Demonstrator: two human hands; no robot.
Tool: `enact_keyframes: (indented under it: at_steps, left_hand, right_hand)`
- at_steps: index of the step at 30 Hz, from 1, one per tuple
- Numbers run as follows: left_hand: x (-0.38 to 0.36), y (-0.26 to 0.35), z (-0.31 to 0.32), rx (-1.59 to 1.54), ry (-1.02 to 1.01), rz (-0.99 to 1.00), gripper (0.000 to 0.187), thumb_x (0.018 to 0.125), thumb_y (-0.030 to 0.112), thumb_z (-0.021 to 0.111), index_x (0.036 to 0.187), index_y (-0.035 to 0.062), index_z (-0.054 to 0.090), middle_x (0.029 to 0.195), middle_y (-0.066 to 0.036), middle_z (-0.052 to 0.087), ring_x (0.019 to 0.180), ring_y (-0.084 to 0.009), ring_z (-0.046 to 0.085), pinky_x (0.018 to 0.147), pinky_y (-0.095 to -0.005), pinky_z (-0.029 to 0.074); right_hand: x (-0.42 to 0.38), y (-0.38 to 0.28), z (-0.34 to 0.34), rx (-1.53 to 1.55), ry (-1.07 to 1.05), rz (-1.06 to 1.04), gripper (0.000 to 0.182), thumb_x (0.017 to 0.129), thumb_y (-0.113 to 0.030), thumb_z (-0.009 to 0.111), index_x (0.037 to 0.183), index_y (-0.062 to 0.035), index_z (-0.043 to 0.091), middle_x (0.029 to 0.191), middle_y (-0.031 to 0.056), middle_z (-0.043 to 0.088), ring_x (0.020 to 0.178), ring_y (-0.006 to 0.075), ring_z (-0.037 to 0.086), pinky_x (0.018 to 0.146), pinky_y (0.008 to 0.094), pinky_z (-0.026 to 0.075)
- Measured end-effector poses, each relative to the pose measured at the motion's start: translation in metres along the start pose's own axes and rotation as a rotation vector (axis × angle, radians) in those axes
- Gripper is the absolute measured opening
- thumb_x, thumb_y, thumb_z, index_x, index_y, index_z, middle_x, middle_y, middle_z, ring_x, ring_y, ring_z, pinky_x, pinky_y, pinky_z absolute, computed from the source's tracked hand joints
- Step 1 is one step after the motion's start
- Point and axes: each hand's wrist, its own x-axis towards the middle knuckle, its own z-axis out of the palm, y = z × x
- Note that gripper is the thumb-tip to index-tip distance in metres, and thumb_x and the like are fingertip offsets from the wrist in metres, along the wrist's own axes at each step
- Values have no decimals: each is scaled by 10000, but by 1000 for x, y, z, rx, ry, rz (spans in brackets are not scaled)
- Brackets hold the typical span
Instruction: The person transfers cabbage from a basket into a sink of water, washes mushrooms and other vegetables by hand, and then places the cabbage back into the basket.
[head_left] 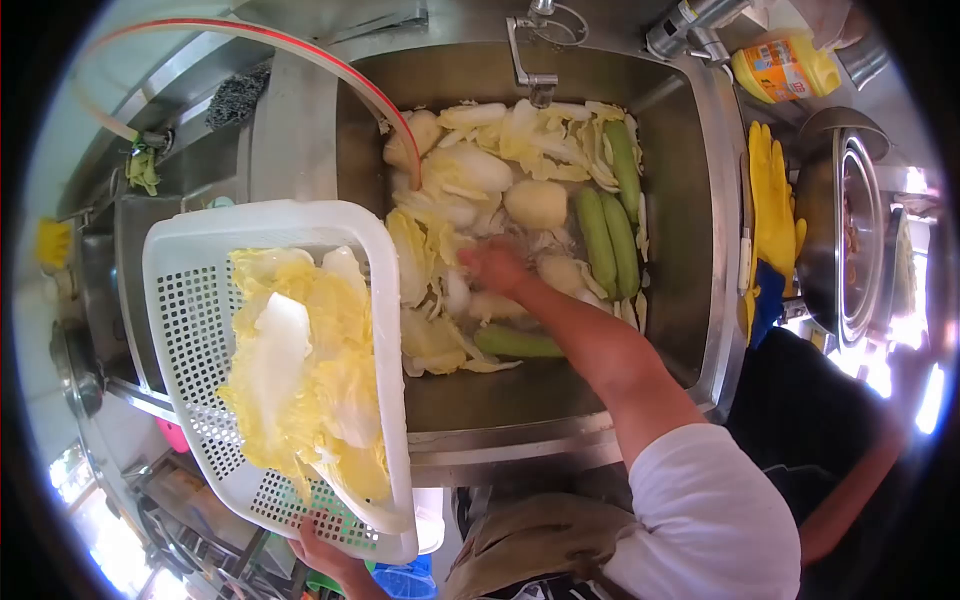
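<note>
My left hand (330, 553) grips the near rim of a white perforated plastic basket (180, 290), tilted over the sink's left edge. Yellow-white napa cabbage leaves (300, 370) lie in it. My right hand (495, 264) reaches into the water-filled sink (560, 398) among more cabbage leaves (425, 240); its fingers are blurred and partly hidden. Around it float pale, rounded vegetables that look like peeled potatoes (537, 205). Long green gourds (596, 240) lie at the right side, and another green gourd (518, 343) lies nearer me.
A clear hose with a red stripe (345, 70) arches into the sink, below a metal faucet (540, 85). To the right are yellow rubber gloves (770, 200), a yellow jug (785, 70) and a steel pan (860, 235). Another person's arm (860, 485) shows at lower right.
</note>
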Motion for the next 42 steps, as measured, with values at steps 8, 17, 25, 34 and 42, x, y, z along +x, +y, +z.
enact_keyframes:
  at_steps: [8, 17, 25, 34, 42]
  left_hand:
    - [-16, 14, 22, -25, 30, 60, 274, 810, 137, 552, 1031, -19, 512, 913, -138, 566, 753, -201, 624, 613, -312, 540]
    - [-8, 10, 11, -30, 33, -3, 437, 800, 133, 541, 1210, -6, 485, 1079, -154, 538, 876, -223, 609, 684, -344, 556]
    - [-11, 18, 13, -138, -42, 66, 356, 782, -3, 524, 1138, -11, 504, 1006, -122, 605, 830, -213, 628, 723, -331, 533]
    - [-11, 11, 17, -222, -81, 108, 364, 783, 35, 499, 1139, -38, 506, 978, -133, 610, 781, -221, 633, 685, -338, 545]
    - [-13, 14, 17, -212, -89, 61, 378, 753, 43, 530, 1122, -34, 503, 952, -128, 598, 765, -224, 628, 646, -339, 545]
  right_hand:
    - [-4, -8, -23, 111, -34, 284, 586, 845, -537, 571, 1077, 0, 583, 1082, 271, 603, 999, 406, 598, 897, 477, 444]
    - [-14, 0, -42, 74, -33, 432, 647, 897, -568, 411, 1028, 36, 604, 1086, 279, 600, 1045, 404, 586, 891, 479, 453]
    - [-27, 6, -33, -49, -10, -14, 412, 899, -347, 586, 968, 58, 612, 989, 250, 616, 949, 414, 594, 805, 433, 478]
    - [-101, -172, -154, 678, 341, -126, 458, 1024, -407, 327, 848, -10, 475, 720, 21, 460, 645, 161, 418, 613, 364, 408]
    - [-126, -265, -174, 739, 227, -484, 356, 1004, -271, 370, 1032, 21, 573, 954, 163, 621, 817, 291, 572, 784, 347, 467]
